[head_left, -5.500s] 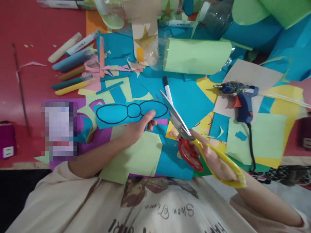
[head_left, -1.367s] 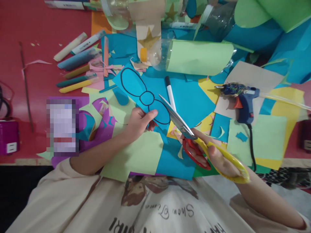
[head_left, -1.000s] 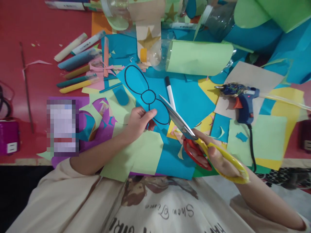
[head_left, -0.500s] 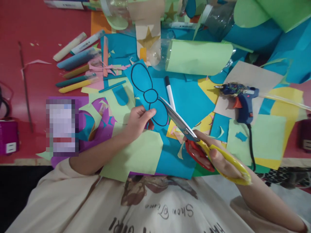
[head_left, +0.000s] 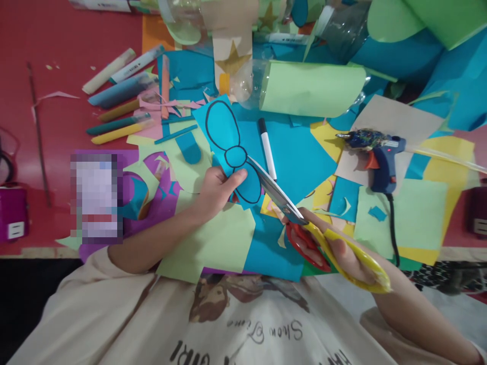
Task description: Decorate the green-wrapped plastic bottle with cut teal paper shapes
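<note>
My left hand [head_left: 220, 190] pinches the lower end of a piece of blue paper [head_left: 222, 124]. A bow shape is drawn on this paper in thick black line, two loops with a round knot between them. In my right hand [head_left: 342, 251] is a pair of scissors [head_left: 283, 197] with one yellow and one red handle loop. Their blades point up and left, and the tips lie at the paper's right edge, close to the knot. A white marker [head_left: 268, 152] with a black cap lies just beyond the blades.
A blue glue gun [head_left: 380, 152] rests at right, its cord running down. A clear bottle wrapped in light green paper [head_left: 312, 88] lies behind. Several markers [head_left: 117, 94] are at left, above a blurred phone [head_left: 97, 197]. Coloured sheets and scraps cover much of the red table [head_left: 45, 121].
The blue paper has tilted slightly in my left hand. The scissors have shifted a little left and down, their tips staying near the knot.
</note>
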The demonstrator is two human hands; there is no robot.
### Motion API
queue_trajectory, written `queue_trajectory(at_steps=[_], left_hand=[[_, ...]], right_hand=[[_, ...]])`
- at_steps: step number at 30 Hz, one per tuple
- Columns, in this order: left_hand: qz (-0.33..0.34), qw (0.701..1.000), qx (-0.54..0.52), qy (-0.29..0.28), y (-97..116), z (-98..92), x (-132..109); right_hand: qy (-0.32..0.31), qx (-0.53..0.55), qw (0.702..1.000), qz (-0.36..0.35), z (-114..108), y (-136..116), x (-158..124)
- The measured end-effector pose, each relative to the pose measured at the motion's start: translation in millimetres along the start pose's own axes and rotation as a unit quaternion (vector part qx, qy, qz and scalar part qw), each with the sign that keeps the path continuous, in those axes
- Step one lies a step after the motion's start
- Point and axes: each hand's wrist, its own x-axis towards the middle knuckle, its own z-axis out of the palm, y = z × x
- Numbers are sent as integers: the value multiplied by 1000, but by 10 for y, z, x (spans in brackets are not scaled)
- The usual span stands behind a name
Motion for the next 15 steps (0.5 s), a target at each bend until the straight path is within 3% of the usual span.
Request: queue_trajectory(at_steps=[5, 15], left_hand=[[0, 1000, 12, -12, 50, 29, -18], [-12, 999, 31, -18, 181, 65, -32]], right_hand=[[-71, 59, 995, -23, 34, -50, 71], [-28, 70, 997, -34, 149, -79, 130]])
